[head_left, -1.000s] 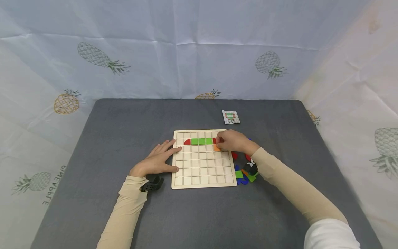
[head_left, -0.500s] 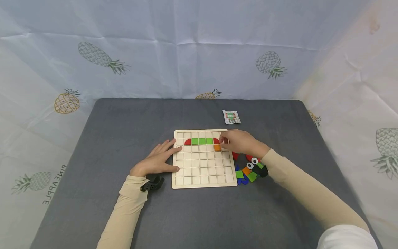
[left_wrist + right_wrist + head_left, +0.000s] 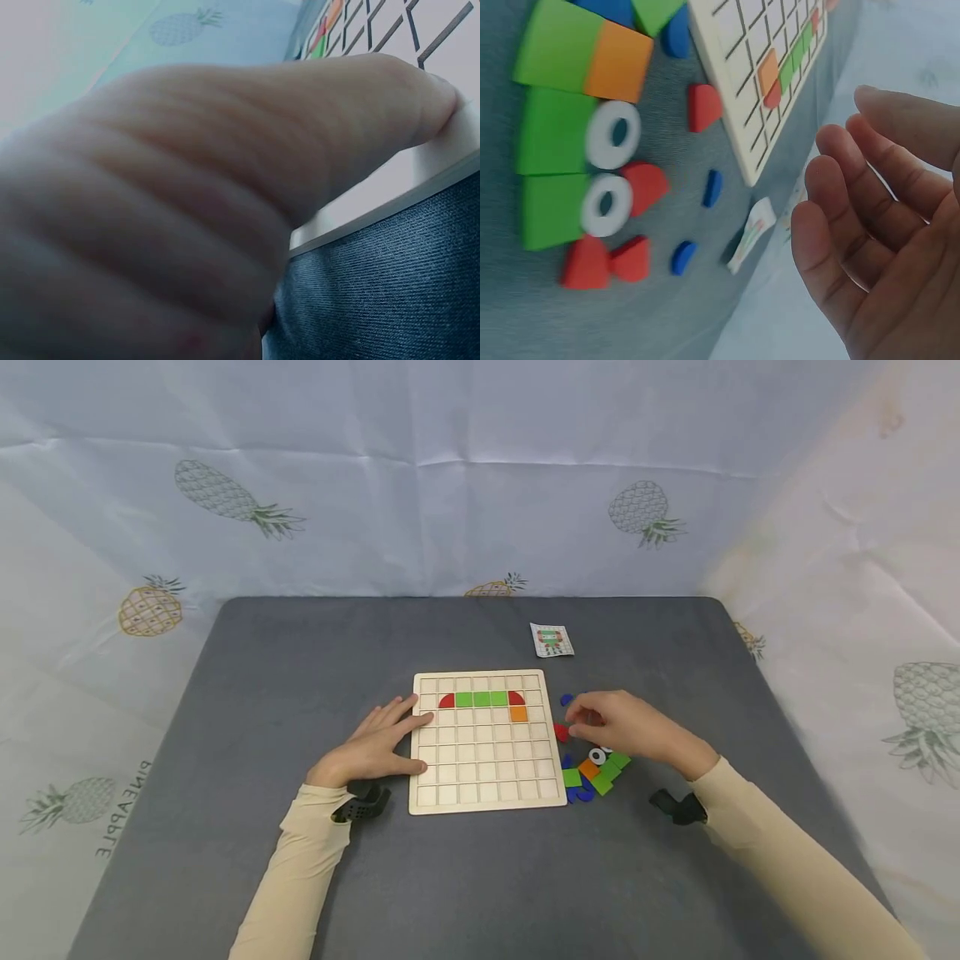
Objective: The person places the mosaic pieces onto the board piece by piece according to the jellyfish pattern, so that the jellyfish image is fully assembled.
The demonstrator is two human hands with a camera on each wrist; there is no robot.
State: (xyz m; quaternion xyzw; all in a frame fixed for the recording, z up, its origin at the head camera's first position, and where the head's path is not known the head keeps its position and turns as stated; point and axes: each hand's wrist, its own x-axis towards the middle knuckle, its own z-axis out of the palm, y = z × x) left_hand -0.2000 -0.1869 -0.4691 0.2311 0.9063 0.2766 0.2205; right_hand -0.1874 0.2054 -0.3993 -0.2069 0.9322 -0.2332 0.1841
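Note:
A pale wooden grid board [image 3: 480, 771] lies on the grey table. My left hand [image 3: 369, 753] rests along its left edge, fingers spread and fairly straight, and in the left wrist view the thumb [image 3: 360, 112] touches the board. Near the board's top is a row of green squares [image 3: 482, 699] between two red quarter-round pieces [image 3: 516, 698], with an orange square [image 3: 518, 714] below the right one. My right hand [image 3: 630, 727] hovers above the loose pieces right of the board. Its fingers are loosely curved; nothing is visible between them in the right wrist view.
Right of the board lie loose green squares [image 3: 551, 131], an orange square [image 3: 619, 61], white rings [image 3: 598, 146], red quarter-round pieces [image 3: 703, 109] and small blue pieces [image 3: 682, 257]. A small printed card [image 3: 551, 641] lies behind the board. A patterned curtain [image 3: 420, 527] stands behind the table.
My right hand has left the orange square on the board and moved right, over the loose pieces. The left hand has stayed on the board's edge.

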